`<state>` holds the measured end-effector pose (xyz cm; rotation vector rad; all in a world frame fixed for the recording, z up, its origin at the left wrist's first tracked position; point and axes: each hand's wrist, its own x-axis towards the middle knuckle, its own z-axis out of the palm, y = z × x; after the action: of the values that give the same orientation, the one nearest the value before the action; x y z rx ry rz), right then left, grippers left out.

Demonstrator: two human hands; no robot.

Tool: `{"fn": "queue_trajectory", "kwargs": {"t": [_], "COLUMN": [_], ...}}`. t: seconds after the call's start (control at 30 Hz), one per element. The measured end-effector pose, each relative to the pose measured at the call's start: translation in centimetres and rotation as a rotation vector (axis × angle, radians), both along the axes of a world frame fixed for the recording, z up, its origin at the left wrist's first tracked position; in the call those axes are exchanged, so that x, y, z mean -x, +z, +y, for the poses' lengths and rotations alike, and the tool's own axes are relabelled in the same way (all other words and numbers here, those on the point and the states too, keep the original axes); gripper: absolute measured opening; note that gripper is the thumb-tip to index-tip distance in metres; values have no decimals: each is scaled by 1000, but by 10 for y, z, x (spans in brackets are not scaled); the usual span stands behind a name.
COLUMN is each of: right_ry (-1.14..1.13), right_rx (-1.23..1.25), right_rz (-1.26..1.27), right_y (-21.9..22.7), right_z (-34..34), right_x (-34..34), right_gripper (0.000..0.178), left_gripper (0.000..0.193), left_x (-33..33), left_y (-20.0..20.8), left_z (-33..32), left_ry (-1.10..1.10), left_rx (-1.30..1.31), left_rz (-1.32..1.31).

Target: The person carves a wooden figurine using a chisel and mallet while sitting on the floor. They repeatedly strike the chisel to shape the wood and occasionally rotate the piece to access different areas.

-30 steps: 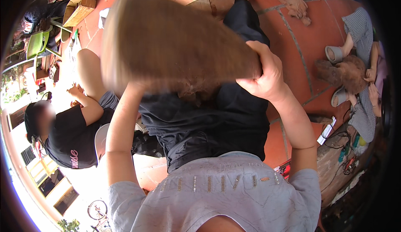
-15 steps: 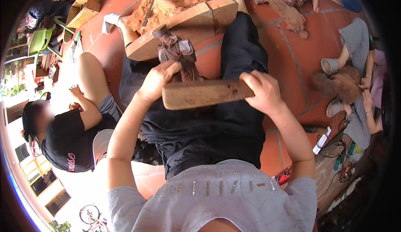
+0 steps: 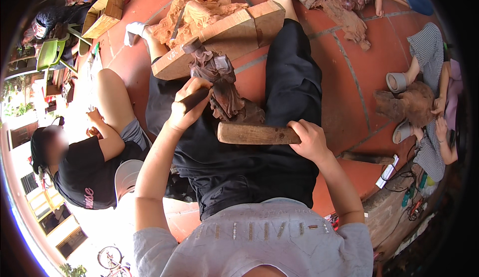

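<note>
A dark brown carved wooden figurine (image 3: 229,95) stands between my legs. My left hand (image 3: 182,110) is closed around the dark handle of a chisel (image 3: 196,99), beside the figurine's left side; the chisel's blade is hidden behind the fingers and the carving. In my right hand (image 3: 312,141) is a wooden mallet (image 3: 257,134), gripped at its right end. The mallet's thick block points left, just nearer to me than the figurine's base and apart from the chisel.
Ahead lies a thick wooden slab (image 3: 209,45) with a lighter carving (image 3: 207,10) behind it. At left sits a person in a black shirt (image 3: 82,169). Toward the right, another person's hands touch a brown carving (image 3: 409,102). A power strip (image 3: 386,171) lies on the tiles.
The mallet has swung down and right, away from the chisel. The chisel handle, hidden behind the mallet before, now shows in my left hand.
</note>
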<state>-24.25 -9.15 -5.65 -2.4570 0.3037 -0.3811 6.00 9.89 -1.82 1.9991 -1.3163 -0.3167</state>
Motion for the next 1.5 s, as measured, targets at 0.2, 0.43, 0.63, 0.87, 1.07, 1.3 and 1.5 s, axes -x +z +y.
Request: {"fn": "queue_trajectory", "kwargs": {"t": [0.2,0.43,0.63,0.87,1.07,1.3,1.5], "right_ry": [-38,1,59,33,-71,-342,-328], "right_rx": [-55,-77,-115,68,8,-382,-407], "right_rz": [-36,-314,-493,-295,-74,224,222], "right_y": [0,35,68,74,59,9,13], "right_z": [-1,-8,-11,-26,-19,9,7], "right_x": [2,-35,-69,-66,-49,7,-6], "right_gripper": [36,32,38,40,36,36,37], "left_gripper": [13,14,24,29,26,11,14], "left_x": [-4,-2,3,5,1,-29,-24], "left_y": [2,1,5,7,4,6,4], "left_z": [-7,-9,-18,-22,-10,34,22], "left_ry": [-78,-83,-91,-105,-76,182,77], "left_rx": [0,-26,-151,-133,-187,100,5], "left_rz": [-134,-139,-137,-148,-106,523,222]}}
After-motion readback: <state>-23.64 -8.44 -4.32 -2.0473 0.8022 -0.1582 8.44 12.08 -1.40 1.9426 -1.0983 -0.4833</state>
